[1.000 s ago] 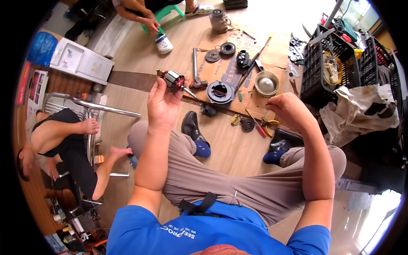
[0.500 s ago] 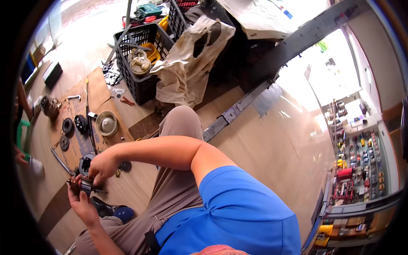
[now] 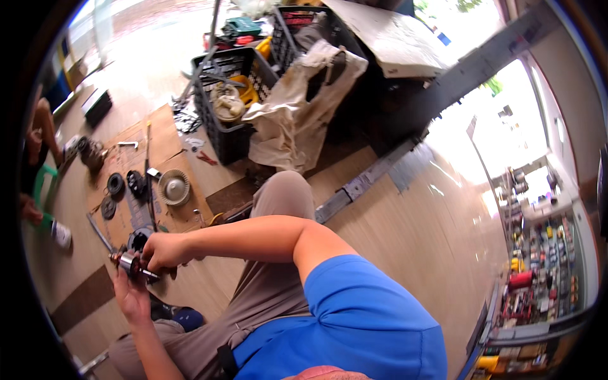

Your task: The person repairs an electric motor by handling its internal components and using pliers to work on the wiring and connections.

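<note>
My left hand (image 3: 132, 296) is palm up at the lower left, its fingers closed around a motor armature (image 3: 131, 263) with a silvery core, a coppery end and a thin shaft. Close against the armature, my right hand (image 3: 166, 250) has its fingers curled in near the shaft end. Whether those fingers hold anything besides is hidden. Just beyond both hands lies a round dark motor housing (image 3: 139, 239), partly covered by my right hand. A pale blower wheel (image 3: 174, 187) rests farther off on a cardboard sheet (image 3: 158, 133).
Dark round parts (image 3: 115, 184) and a grimy motor (image 3: 92, 154) lie around the cardboard. A black crate (image 3: 231, 142) and a stained cloth bag (image 3: 285, 130) stand ahead. Another person's limbs (image 3: 47, 130) and a white cup (image 3: 61, 234) show at left. Shelves of goods (image 3: 544, 253) are at right.
The view has shifted, so the surroundings sit lower and farther right. My hands have turned the armature a little, and my right fingers have moved along it.
</note>
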Action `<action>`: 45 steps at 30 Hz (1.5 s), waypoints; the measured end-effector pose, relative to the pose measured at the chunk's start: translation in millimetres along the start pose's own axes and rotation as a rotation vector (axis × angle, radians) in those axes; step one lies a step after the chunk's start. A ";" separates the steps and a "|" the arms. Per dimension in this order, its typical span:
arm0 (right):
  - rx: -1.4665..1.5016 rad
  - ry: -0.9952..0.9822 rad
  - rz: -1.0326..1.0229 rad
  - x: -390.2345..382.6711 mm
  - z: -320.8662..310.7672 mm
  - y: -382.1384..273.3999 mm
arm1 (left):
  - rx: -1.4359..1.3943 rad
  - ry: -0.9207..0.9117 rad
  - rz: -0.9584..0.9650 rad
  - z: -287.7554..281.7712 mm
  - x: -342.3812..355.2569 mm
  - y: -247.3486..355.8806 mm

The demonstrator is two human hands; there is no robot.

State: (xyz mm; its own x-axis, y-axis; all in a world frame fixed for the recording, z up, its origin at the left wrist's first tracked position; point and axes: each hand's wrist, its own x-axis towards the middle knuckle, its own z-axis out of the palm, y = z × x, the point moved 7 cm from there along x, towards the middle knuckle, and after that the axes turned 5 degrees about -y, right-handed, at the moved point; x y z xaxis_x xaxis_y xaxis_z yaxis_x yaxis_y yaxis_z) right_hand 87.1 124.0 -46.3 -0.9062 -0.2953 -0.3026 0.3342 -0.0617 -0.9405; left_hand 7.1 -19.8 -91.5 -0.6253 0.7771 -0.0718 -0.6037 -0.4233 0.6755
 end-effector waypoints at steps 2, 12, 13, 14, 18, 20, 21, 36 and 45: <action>-0.101 -0.110 0.043 25.2 4.5 -3.8 | 0.028 0.010 0.068 -14.3 -0.8 11.3; -0.478 -0.031 0.008 10.8 -37.9 -13.4 | -0.088 0.359 0.256 -45.1 22.4 53.2; -0.438 -0.032 0.019 11.2 -34.3 -7.9 | -0.094 0.377 0.267 -46.0 14.3 53.7; -0.407 -0.038 0.062 10.6 -33.3 -2.8 | -0.084 0.368 0.268 -44.4 9.3 54.3; -0.778 0.086 -0.155 0.8 -32.4 -30.5 | -0.019 0.390 0.269 -49.8 1.9 47.2; -0.731 0.140 -0.247 -19.0 -26.4 -58.8 | -0.003 0.432 0.280 -46.5 1.1 39.5; -0.529 0.073 -0.469 -37.3 -16.2 -88.3 | 0.004 0.450 0.231 -43.5 0.7 36.4; -0.844 0.035 -0.341 -24.2 -15.3 -71.5 | 0.031 0.200 0.146 -20.0 16.0 27.8; -0.650 0.169 -0.414 -23.9 -8.1 -94.7 | 0.194 0.076 0.150 18.3 5.9 23.7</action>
State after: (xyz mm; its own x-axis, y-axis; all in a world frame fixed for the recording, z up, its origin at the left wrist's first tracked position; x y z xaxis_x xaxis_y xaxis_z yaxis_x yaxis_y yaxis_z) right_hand 75.1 144.6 48.8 -0.9683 -0.2180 0.1220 -0.2107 0.4504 -0.8676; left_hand -1.8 -16.7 -62.5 -0.7403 0.6722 -0.0100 -0.3997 -0.4282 0.8105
